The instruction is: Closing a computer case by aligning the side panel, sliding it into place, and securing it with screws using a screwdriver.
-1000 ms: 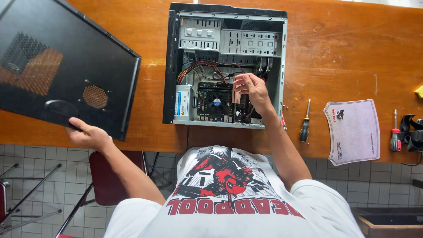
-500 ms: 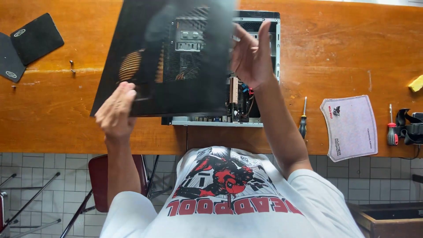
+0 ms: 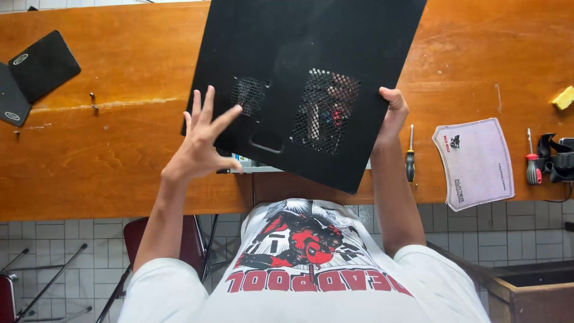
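A large black side panel (image 3: 311, 78) fills the upper middle of the frame, tilted, its lower corner reaching down toward the person's white printed shirt (image 3: 305, 269). Two perforated vent patches and a recessed grip slot sit in its lower half. The left hand (image 3: 200, 143) is at the panel's lower left edge with fingers spread wide and open, fingertips resting against or just at the black surface; whether the palm touches cannot be told. The right hand (image 3: 391, 113) is closed on the panel's right edge, thumb side wrapped over it, holding the panel up. Under the panel's lower edge a thin strip of the computer case (image 3: 251, 164) shows, on the wooden table (image 3: 119, 149) that runs across the frame. Just right of the right forearm lies a dark-handled screwdriver (image 3: 410, 158), upright in the frame. Further right is a pale grey mat (image 3: 475, 161) overhanging the table edge, then a red-handled screwdriver (image 3: 531, 161) beside black gear at the right border. A yellow sponge (image 3: 564, 97) sits at the far right. In the upper left lie two black pads (image 3: 36, 72), and near them a small screw (image 3: 92, 98). Below the table, a dark red chair (image 3: 188, 242) stands on a tiled floor at lower left.
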